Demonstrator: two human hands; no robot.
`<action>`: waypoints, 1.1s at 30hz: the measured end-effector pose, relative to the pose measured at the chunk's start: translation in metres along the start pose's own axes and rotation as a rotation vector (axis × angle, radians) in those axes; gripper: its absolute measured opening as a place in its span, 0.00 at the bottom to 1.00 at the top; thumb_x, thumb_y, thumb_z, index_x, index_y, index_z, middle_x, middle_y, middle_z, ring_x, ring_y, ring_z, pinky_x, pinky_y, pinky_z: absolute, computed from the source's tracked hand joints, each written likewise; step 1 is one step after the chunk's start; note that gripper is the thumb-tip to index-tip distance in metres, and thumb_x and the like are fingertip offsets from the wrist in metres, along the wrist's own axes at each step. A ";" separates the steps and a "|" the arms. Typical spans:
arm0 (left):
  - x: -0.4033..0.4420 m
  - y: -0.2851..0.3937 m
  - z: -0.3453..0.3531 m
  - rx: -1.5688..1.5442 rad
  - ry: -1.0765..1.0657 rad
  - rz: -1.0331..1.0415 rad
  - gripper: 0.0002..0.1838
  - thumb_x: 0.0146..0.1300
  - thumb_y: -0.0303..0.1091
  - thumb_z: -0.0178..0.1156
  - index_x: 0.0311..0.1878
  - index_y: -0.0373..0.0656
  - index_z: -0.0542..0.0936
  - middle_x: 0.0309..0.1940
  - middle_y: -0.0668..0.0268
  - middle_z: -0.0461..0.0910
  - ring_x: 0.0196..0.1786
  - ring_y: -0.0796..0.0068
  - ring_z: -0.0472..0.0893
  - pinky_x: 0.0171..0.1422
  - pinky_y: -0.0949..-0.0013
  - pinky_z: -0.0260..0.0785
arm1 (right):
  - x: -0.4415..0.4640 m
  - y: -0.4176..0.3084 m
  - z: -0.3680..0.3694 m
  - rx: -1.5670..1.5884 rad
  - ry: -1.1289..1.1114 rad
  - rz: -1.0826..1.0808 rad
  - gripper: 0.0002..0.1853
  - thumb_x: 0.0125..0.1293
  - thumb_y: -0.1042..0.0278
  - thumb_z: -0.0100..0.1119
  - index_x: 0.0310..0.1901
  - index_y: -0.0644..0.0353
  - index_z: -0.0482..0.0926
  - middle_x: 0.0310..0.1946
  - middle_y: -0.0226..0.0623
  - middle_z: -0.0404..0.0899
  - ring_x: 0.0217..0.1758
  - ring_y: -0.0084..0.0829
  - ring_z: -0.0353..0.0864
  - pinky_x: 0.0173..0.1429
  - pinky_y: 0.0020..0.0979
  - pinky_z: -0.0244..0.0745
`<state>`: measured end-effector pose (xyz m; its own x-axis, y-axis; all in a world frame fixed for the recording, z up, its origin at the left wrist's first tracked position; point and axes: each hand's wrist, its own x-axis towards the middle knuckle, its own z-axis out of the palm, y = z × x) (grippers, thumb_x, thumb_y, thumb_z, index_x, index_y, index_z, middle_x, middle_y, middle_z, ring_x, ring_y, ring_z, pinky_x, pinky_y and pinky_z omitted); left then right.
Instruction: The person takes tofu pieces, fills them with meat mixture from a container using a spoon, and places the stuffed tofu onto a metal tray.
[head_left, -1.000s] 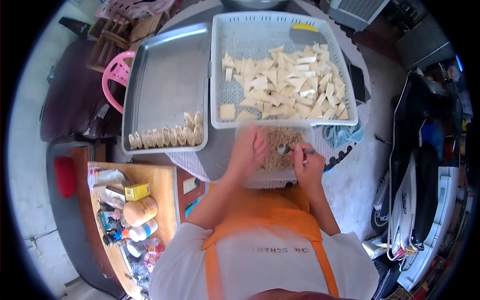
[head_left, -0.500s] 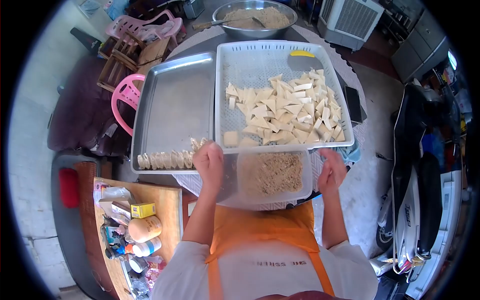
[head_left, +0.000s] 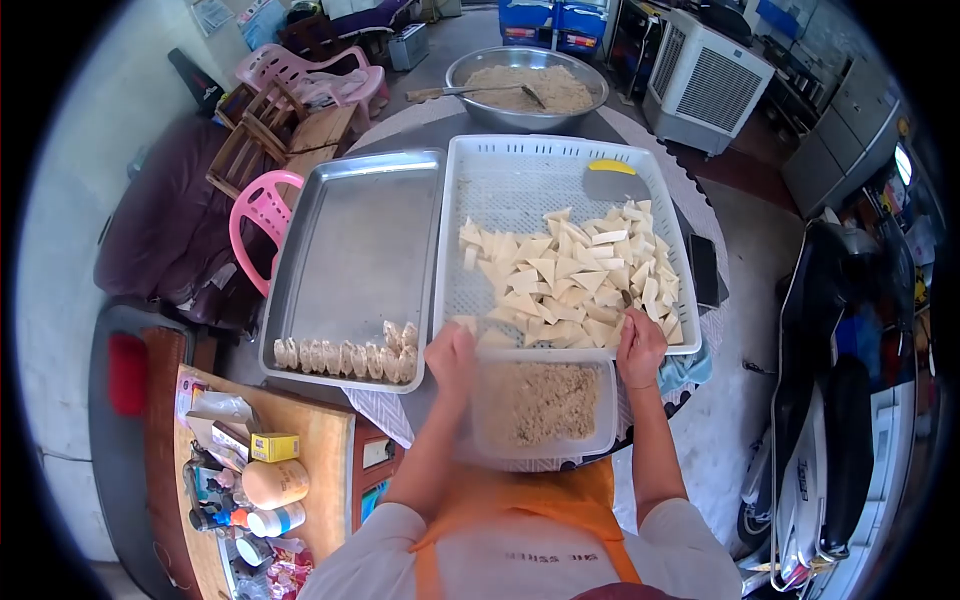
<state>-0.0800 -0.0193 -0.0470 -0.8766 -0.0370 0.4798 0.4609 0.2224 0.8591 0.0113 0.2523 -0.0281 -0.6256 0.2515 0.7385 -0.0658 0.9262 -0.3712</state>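
Observation:
My left hand, a little blurred, is closed at the front left corner of the white perforated basket. A pale tofu piece shows at its fingertips. At the basket's front rim, my right hand has its fingers closed around a small utensil; only a dark end shows above them. Cut tofu triangles lie heaped in the basket. Between my forearms, a clear plastic container holds crumbly brown filling. Filled tofu pieces stand along the front of the metal tray.
A yellow-handled scraper lies in the basket's far right corner. Behind it stands a steel bowl of more filling with a long-handled tool. A phone is on the right. A wooden side table with bottles stands front left.
My left hand has moved from the metal tray to the basket's corner. My right hand has moved from beside the container to the tofu and closed on the utensil. The view has tilted upward.

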 end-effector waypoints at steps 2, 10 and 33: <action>0.001 -0.001 0.002 0.002 0.027 0.024 0.21 0.70 0.31 0.46 0.18 0.37 0.64 0.13 0.68 0.65 0.18 0.82 0.64 0.22 0.74 0.54 | 0.000 0.001 0.003 0.004 -0.013 0.021 0.03 0.63 0.77 0.54 0.37 0.64 0.77 0.28 0.43 0.78 0.29 0.45 0.78 0.36 0.39 0.73; 0.011 -0.003 0.009 0.037 0.070 0.056 0.21 0.70 0.31 0.46 0.18 0.37 0.64 0.13 0.69 0.64 0.17 0.81 0.64 0.22 0.74 0.55 | -0.002 0.002 0.009 0.030 -0.011 0.060 0.03 0.63 0.76 0.54 0.36 0.65 0.77 0.28 0.43 0.78 0.28 0.44 0.78 0.35 0.38 0.73; -0.015 0.058 -0.053 0.279 -0.595 -0.190 0.19 0.61 0.38 0.62 0.22 0.35 0.70 0.12 0.65 0.62 0.20 0.81 0.59 0.23 0.71 0.55 | -0.073 -0.119 -0.069 0.630 0.002 0.420 0.12 0.72 0.71 0.42 0.39 0.68 0.76 0.26 0.37 0.78 0.28 0.27 0.76 0.37 0.26 0.70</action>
<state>-0.0329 -0.0571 0.0049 -0.9027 0.4234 0.0769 0.3081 0.5111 0.8024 0.1186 0.1428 0.0012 -0.6949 0.5489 0.4646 -0.2540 0.4171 -0.8727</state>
